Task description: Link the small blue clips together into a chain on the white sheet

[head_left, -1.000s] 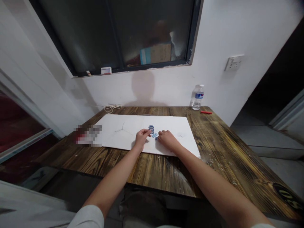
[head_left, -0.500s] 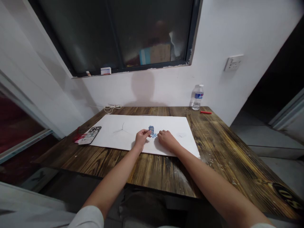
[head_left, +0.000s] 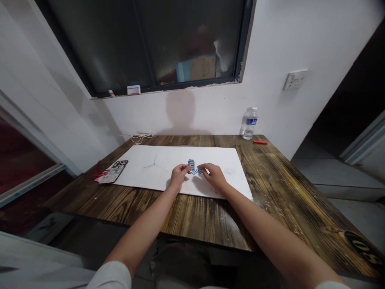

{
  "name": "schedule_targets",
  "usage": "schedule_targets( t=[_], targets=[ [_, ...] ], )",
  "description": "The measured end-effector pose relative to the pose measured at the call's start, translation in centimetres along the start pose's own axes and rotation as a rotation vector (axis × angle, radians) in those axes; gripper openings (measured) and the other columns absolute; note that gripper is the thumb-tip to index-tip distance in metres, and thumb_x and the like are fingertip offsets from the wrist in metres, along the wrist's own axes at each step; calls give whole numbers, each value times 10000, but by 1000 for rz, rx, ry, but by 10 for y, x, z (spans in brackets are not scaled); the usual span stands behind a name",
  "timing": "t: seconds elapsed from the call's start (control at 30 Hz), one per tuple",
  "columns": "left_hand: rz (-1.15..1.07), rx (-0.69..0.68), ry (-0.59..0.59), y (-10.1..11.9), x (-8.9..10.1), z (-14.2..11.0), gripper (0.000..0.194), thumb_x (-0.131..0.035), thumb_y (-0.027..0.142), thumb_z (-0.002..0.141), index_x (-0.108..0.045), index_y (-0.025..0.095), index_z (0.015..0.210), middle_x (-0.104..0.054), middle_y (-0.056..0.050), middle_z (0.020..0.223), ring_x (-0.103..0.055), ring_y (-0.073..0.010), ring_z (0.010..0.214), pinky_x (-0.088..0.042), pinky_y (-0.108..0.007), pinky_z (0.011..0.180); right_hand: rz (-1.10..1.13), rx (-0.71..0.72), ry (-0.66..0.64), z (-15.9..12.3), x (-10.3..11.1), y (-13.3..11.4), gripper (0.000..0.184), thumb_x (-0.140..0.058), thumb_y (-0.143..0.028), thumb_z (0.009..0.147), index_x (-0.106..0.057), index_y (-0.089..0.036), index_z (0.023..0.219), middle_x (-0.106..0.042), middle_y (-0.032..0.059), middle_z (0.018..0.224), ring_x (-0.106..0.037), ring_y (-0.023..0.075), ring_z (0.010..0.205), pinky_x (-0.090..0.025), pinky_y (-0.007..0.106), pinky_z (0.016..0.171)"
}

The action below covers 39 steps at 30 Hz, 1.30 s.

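Note:
My left hand (head_left: pixel 179 175) pinches a small blue slotted piece (head_left: pixel 191 164) by its lower left side, just above the white board (head_left: pixel 168 154). It looks like a ladder of narrow blue frames; its exact kind is too small to tell. To the right, my right hand (head_left: pixel 213 175) holds another small blue striped piece (head_left: pixel 200 170) between thumb and fingers. Between the hands a third blue striped piece (head_left: pixel 195 171) lies on the board, partly overlapped in view by the others.
The board rests on a dark wooden table (head_left: pixel 144 200). A patterned phone-like object (head_left: pixel 116 171) lies on its left end. White cord (head_left: pixel 142 137), a water bottle (head_left: pixel 250 123) and a red pen-like stick (head_left: pixel 260 142) are at the back, by the wall.
My right hand has lifted a little off the board and turned, bringing a blue striped piece into view in its fingers. My left hand stays almost still with its piece.

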<state>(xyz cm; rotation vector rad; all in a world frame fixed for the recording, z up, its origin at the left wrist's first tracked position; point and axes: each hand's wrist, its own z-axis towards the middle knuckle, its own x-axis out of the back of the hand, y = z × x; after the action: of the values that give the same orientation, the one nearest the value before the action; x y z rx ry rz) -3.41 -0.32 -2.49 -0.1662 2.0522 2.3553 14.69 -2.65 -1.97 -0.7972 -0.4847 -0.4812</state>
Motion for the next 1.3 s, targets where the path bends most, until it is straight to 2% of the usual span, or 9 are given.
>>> schedule_targets(
  t=[0.17, 0.3, 0.47, 0.53, 0.7, 1.07, 1.3],
  targets=[
    [7, -8, -31, -2, 0, 1, 295, -769, 408, 592, -646, 159, 692, -619, -2, 588, -559, -112, 558, -408, -224, 570, 267, -66, 97, 2, -4, 0, 196, -525, -282, 835, -682, -215, 931, -718, 38, 910, -661, 183, 825, -498, 274, 675],
    [-14, -15, -53, -1, -1, 1, 295, -786, 389, 567, -647, 154, 677, -622, 2, 607, -555, -105, 551, -419, -230, 586, 474, -148, 154, 4, -12, 4, 301, -601, -311, 797, -627, -214, 1080, -721, 34, 854, -676, 178, 772, -514, 293, 703],
    [-3, -14, -78, -1, -2, 0, 306, -783, 402, 568, -644, 152, 679, -629, -9, 617, -562, -115, 557, -429, -238, 584, 492, -237, 183, 5, -15, 6, 207, -640, -390, 756, -679, -193, 806, -710, 42, 794, -656, 191, 766, -505, 323, 752],
    [9, -14, -84, -2, -1, 0, 311, -778, 409, 574, -644, 152, 686, -630, -12, 623, -564, -121, 564, -431, -242, 584, 502, -239, 170, 6, -14, 6, 221, -662, -408, 731, -685, -192, 766, -705, 48, 798, -644, 194, 776, -501, 322, 750],
    [16, -3, -96, -1, -2, -1, 300, -787, 396, 567, -644, 156, 678, -637, -15, 630, -566, -123, 578, -434, -246, 608, 630, -326, 143, 6, -17, 5, 287, -679, -463, 696, -662, -179, 731, -660, 29, 661, -596, 159, 599, -485, 278, 587],
    [-1, -9, -131, -4, -2, 1, 294, -794, 381, 564, -647, 156, 683, -631, -6, 613, -567, -127, 577, -435, -252, 630, 445, -339, 152, 2, -16, 4, 342, -621, -522, 733, -619, -186, 667, -645, 22, 619, -557, 147, 560, -424, 247, 527],
    [34, -4, -161, -3, -2, -1, 310, -791, 409, 565, -644, 158, 672, -638, -16, 618, -569, -137, 594, -434, -262, 646, 439, -344, 141, 2, -17, 4, 372, -628, -549, 712, -600, -186, 634, -640, 14, 595, -554, 142, 550, -416, 237, 519]
  ],
)
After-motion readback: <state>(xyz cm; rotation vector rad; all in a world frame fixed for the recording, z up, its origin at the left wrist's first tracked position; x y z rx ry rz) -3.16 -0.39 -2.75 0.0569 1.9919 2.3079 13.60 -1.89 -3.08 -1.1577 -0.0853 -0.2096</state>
